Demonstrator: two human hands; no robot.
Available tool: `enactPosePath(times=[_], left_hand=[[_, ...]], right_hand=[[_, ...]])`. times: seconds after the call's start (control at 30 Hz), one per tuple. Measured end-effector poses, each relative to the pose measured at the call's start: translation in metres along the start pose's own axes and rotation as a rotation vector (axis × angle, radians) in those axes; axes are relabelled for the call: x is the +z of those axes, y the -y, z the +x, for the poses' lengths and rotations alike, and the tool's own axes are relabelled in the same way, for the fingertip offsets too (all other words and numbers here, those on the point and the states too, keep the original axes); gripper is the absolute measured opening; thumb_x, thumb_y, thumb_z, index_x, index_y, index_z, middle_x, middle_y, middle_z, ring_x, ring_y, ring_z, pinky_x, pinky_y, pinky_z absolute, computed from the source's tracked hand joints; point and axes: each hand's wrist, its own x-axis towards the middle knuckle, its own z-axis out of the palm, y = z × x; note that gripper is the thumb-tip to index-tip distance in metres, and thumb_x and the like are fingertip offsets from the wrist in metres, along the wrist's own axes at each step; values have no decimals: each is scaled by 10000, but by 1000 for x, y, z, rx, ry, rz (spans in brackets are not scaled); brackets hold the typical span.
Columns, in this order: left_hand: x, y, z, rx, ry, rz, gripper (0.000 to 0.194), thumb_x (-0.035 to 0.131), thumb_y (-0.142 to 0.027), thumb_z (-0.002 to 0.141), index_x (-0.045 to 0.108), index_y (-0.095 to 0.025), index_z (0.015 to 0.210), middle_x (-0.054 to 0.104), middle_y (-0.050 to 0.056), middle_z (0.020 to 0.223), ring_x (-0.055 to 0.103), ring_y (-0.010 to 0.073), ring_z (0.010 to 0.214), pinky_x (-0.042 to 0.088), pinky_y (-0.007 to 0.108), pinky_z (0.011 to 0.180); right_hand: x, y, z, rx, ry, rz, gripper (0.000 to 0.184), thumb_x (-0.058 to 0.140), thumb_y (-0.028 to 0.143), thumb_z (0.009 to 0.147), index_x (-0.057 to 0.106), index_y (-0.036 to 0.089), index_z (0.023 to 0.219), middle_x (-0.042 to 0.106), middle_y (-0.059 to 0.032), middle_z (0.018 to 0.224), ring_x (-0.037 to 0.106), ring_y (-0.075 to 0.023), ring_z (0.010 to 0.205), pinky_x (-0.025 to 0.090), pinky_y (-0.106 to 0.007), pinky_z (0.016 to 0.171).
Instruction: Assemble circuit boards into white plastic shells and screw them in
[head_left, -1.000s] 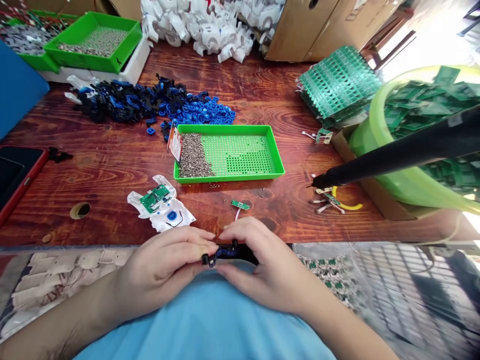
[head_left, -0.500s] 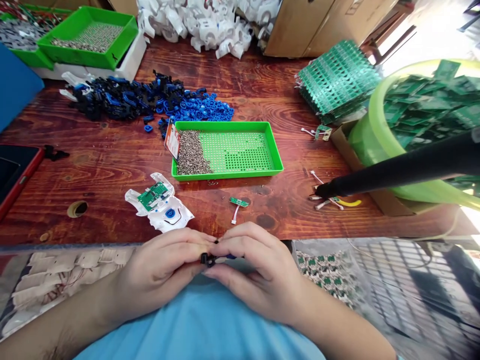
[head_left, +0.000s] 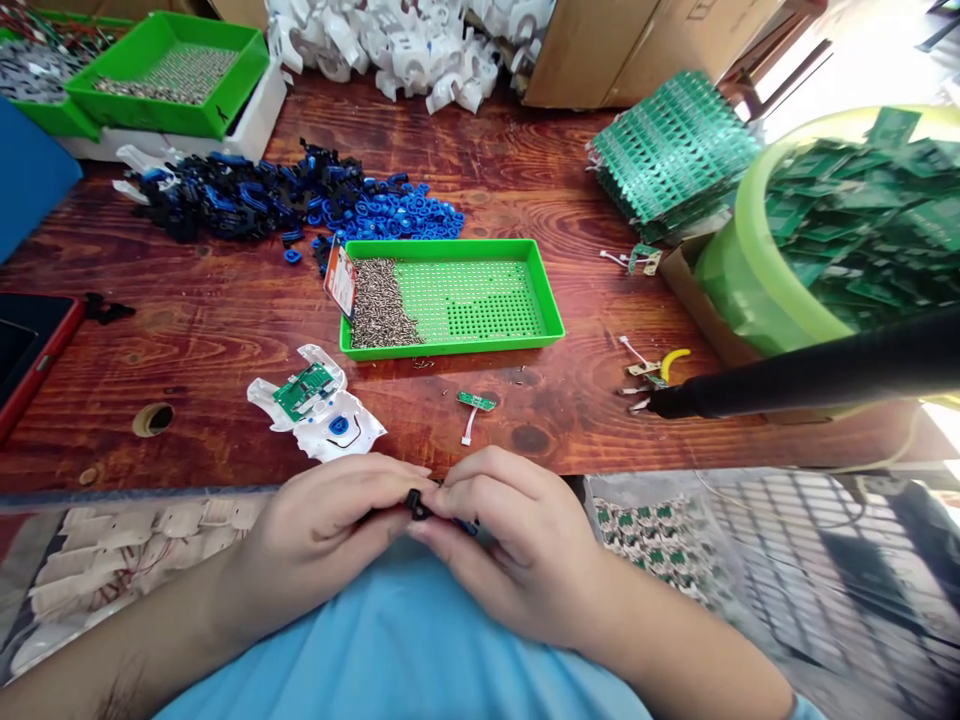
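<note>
Both hands meet at the table's front edge, over my lap. Between the fingertips is a small black plastic part [head_left: 417,504], mostly hidden; a bit of dark blue shows under the right fingers. My left hand [head_left: 337,535] is closed on its left side, thumb below and fingers above. My right hand [head_left: 510,535] pinches it from the right. Just beyond the left hand lies a white plastic shell [head_left: 360,432] with a green circuit board [head_left: 306,392] and a blue button piece [head_left: 340,426] in it. A small green board with a white-plugged cable [head_left: 475,402] lies beyond the right hand.
A green tray [head_left: 450,350] of small screws stands mid-table. Behind it are piles of black and blue parts [head_left: 247,195] and white shells [head_left: 390,45]. At right are stacked green panels [head_left: 675,150], a tub of boards [head_left: 750,260] and a black bar [head_left: 787,370].
The black part has turned between my fingers, its end now tilted up more. The black bar at the right has shifted slightly, showing more of the yellow piece.
</note>
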Motion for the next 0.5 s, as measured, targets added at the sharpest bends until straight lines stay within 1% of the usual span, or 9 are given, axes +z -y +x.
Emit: enactPosePath(times=[0.07, 0.17, 0.2, 0.23, 0.3, 0.37, 0.5], left_hand=[[1, -2, 3, -99, -5, -113, 189, 575, -83, 811, 700, -207, 880, 764, 29, 879, 717, 144, 784, 580, 197, 724], [3, -3, 4, -286, -105, -337, 132, 652, -92, 766, 711, -195, 825, 757, 24, 821, 710, 157, 739, 590, 213, 672], [5, -3, 4, -329, -136, -409, 118, 682, -96, 747, 711, -194, 806, 752, 17, 794, 706, 156, 719, 589, 212, 656], [6, -3, 4, -353, -158, -469, 108, 707, -102, 731, 711, -196, 786, 748, 8, 768, 702, 151, 699, 587, 208, 643], [7, -2, 3, -363, -172, -538, 107, 743, -117, 712, 711, -202, 770, 743, -6, 745, 695, 137, 681, 583, 196, 643], [8, -1, 3, -352, -153, -565, 108, 746, -128, 728, 714, -209, 793, 743, -9, 757, 695, 128, 694, 583, 187, 659], [8, -1, 1, -308, -123, -575, 143, 717, -112, 762, 709, -225, 850, 742, -13, 792, 699, 122, 724, 584, 174, 680]], right_hand=[[0, 0, 0, 18, -14, 12, 112, 611, 237, 872, 611, 160, 955, 663, -60, 869, 639, -129, 789, 560, -226, 695], [-1, -2, -2, 36, -77, 54, 377, 671, 264, 832, 528, 180, 1171, 651, -77, 1020, 626, -146, 931, 553, -249, 806], [-1, -3, -3, 44, -90, 77, 438, 689, 259, 817, 504, 182, 1206, 649, -76, 1038, 622, -144, 944, 546, -246, 824], [-1, -5, -4, 49, -98, 105, 455, 700, 249, 806, 501, 184, 1211, 652, -69, 1032, 624, -136, 932, 542, -235, 823], [-1, -7, -6, 62, -107, 165, 384, 701, 216, 801, 542, 186, 1149, 668, -43, 967, 634, -110, 855, 537, -201, 779], [-1, -9, -8, 75, -121, 212, 313, 697, 189, 799, 576, 177, 1087, 673, -28, 903, 636, -94, 797, 532, -179, 744], [0, -11, -9, 83, -127, 247, 306, 685, 145, 800, 589, 169, 1089, 669, -23, 868, 638, -87, 783, 530, -171, 742]])
